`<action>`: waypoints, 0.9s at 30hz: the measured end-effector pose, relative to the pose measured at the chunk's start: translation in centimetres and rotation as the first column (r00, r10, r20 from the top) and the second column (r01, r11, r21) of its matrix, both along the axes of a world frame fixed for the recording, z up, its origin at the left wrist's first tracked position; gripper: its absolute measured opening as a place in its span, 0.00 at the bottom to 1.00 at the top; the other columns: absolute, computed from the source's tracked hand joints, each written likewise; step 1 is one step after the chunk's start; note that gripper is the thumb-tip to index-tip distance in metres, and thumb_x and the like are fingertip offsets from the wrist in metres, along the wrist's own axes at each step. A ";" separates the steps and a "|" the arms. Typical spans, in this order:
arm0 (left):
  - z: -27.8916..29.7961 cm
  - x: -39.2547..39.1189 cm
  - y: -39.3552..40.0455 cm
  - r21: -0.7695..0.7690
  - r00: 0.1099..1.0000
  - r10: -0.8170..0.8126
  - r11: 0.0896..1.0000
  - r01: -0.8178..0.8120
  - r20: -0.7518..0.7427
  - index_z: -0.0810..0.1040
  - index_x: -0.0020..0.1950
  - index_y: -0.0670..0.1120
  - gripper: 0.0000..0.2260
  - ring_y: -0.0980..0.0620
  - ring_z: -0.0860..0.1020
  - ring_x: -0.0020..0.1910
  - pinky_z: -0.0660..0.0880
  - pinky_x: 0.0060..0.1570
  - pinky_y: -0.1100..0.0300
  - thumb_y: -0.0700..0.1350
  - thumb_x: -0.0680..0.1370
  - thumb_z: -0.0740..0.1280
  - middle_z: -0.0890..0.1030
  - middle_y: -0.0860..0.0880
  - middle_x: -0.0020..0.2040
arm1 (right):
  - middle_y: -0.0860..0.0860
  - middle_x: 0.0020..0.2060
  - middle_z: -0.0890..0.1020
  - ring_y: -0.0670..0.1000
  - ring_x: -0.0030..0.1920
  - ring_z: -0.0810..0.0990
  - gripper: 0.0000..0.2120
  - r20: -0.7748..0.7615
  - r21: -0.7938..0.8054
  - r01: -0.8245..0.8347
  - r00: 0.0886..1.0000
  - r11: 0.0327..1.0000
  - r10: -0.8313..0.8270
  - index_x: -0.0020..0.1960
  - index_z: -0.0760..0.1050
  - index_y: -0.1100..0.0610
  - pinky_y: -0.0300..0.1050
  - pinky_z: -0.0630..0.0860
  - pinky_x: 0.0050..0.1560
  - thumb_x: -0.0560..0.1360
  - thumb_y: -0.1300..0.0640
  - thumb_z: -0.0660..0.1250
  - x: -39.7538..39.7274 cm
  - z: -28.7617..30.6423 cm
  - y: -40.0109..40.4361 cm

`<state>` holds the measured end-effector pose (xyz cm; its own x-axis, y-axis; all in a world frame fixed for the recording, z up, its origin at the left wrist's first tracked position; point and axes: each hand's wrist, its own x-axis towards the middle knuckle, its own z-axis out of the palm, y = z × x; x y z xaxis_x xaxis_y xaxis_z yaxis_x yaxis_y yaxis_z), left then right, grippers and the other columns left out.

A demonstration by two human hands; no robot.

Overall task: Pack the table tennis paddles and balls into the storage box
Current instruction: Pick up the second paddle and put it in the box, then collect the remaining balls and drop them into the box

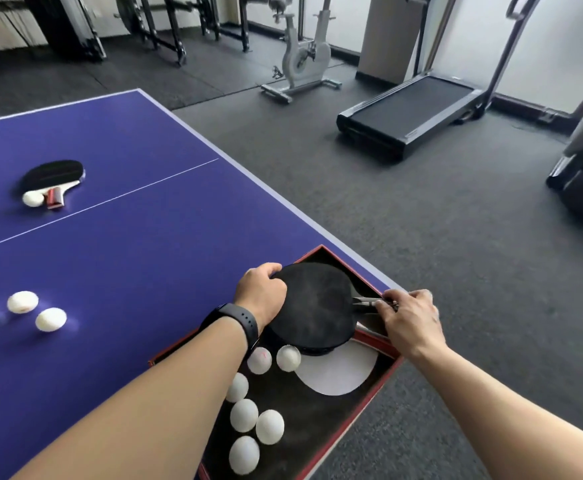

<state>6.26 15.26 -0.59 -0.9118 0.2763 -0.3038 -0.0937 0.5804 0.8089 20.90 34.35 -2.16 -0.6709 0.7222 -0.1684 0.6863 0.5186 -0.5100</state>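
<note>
A black-faced paddle (312, 304) lies tilted over the far end of the red-rimmed storage box (373, 393). My left hand (260, 292) grips the blade's left edge. My right hand (409, 317) pinches the paddle's handle at the box's right rim. Several white balls (269, 426) lie on the box's black lining, near a white paddle-shaped cutout (338, 372). A second paddle (53, 176) rests far left on the table with a white ball (33, 198) against its handle. Three more balls (50, 319) sit loose at the left.
The box sits at the right edge of the purple table (127, 237), partly overhanging it. Beyond lie grey gym flooring, a treadmill (411, 112), a white exercise bike (304, 60) and black racks at the back.
</note>
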 end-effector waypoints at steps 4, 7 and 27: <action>-1.5 0.0 0.8 -0.085 0.996 -0.084 0.993 0.082 -0.019 0.75 0.66 0.52 0.22 0.48 0.73 0.64 0.71 0.60 0.58 0.39 0.73 0.59 0.74 0.49 0.68 | 0.56 0.55 0.68 0.61 0.58 0.69 0.14 0.021 0.030 -0.010 1.000 0.999 0.009 0.59 0.77 0.48 0.53 0.68 0.63 0.77 0.44 0.62 -0.3 -0.6 0.4; -2.2 0.6 0.5 -0.142 0.990 -0.136 0.981 0.131 -0.031 0.74 0.66 0.50 0.22 0.48 0.72 0.65 0.68 0.57 0.61 0.39 0.74 0.59 0.71 0.49 0.68 | 0.57 0.58 0.69 0.61 0.58 0.68 0.16 0.064 0.074 -0.027 0.998 0.997 0.022 0.61 0.76 0.47 0.54 0.67 0.63 0.78 0.43 0.59 -0.5 -1.0 0.4; 3.6 -2.2 -28.9 -0.380 0.946 0.030 0.911 -0.158 -0.322 0.54 0.77 0.53 0.29 0.48 0.62 0.72 0.63 0.68 0.52 0.45 0.78 0.61 0.60 0.52 0.76 | 0.55 0.75 0.61 0.56 0.75 0.56 0.31 0.051 0.160 -0.543 0.839 0.825 0.542 0.76 0.57 0.53 0.50 0.56 0.72 0.78 0.44 0.61 -11.6 4.1 -19.8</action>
<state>4.06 -13.62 3.00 -0.9922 0.0998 -0.0748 0.0477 0.8581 0.5113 9.26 14.57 1.91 -0.9621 0.2593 -0.0846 0.2716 0.8824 -0.3843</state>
